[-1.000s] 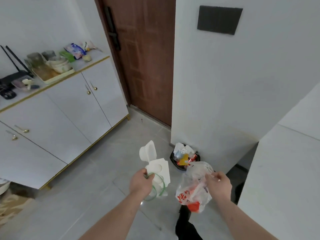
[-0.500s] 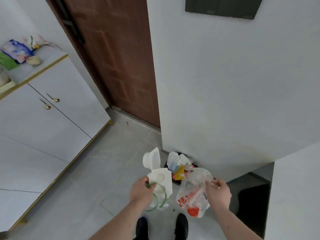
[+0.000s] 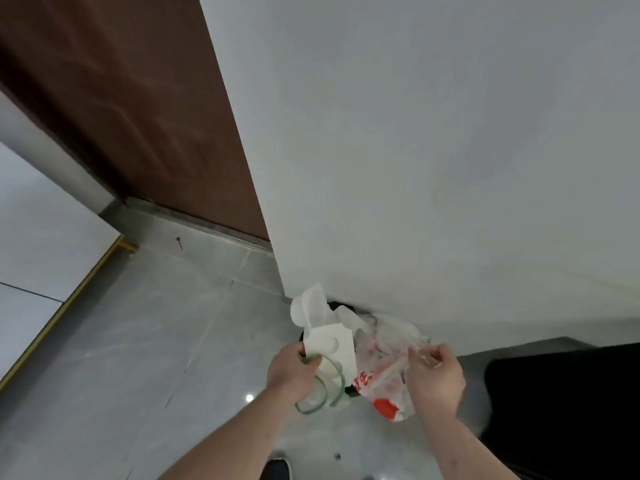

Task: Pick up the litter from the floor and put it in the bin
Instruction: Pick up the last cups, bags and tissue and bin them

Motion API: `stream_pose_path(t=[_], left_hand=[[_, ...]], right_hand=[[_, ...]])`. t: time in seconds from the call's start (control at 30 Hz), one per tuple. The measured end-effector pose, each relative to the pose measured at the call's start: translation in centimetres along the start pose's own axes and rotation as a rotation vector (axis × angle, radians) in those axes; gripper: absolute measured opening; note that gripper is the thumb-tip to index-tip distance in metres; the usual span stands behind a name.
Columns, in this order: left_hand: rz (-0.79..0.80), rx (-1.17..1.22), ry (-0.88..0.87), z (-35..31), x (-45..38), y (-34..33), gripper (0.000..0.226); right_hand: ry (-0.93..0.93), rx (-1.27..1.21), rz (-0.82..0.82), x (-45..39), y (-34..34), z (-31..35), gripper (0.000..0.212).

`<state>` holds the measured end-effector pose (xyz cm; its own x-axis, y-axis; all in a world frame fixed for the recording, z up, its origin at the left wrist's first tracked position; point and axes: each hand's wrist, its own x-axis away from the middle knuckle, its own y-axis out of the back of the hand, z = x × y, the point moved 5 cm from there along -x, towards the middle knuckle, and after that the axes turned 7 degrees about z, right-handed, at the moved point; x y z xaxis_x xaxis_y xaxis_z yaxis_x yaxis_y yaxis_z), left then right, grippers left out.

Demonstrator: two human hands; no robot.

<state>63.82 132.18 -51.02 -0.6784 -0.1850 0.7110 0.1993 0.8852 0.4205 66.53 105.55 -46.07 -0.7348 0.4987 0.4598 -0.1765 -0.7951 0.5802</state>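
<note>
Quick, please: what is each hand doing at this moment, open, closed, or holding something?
Left hand: closed, holding white paper and a green plastic loop.
Right hand: closed, pinching a clear plastic bag with red print.

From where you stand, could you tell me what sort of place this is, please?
Probably a home entryway: a brown wooden door meets a grey tiled floor, with a white cabinet alongside and a small bin tucked against the white wall.

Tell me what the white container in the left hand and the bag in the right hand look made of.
White container: matte, stiff moulded sheet with a hinged lid, likely foam or pulp; which one is unclear. Bag: thin see-through plastic film, crinkled and glossy, with red print.
</note>
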Motion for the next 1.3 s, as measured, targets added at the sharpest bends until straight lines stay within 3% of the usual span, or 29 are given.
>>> stream_pose_path(t=[0.37,0.47,0.6,0.83,1.1,1.3], left_hand=[[0.063,0.040,-0.087,3.9,-13.0,-6.6,0.013],[0.052,-0.036,-0.144,4.1,-14.2,-7.3,0.018],[0.065,-0.131,-0.165,4.3,-16.2,-8.2,0.019],[0.087,-0.171,-0.138,5.3,-19.1,-10.6,0.024],[-0.030,-0.218,-0.058,7.3,-23.5,-12.0,0.025],[-0.077,-0.220,-0.024,9.6,-26.3,-14.0,0.017]], right_hand=[[0.016,-0.062,0.028,-9.8,-13.0,-5.0,0.019],[0.011,-0.031,0.096,-11.5,-15.5,-5.2,0.012],[0.037,0.009,0.163,-13.7,-18.2,-6.4,0.024],[-0.038,0.052,0.371,-15.6,-20.3,-10.9,0.015],[-0.128,0.016,0.523,-18.2,-24.5,-14.6,0.007],[-0.122,0.078,0.552,-19.5,-27.0,-17.7,0.026]])
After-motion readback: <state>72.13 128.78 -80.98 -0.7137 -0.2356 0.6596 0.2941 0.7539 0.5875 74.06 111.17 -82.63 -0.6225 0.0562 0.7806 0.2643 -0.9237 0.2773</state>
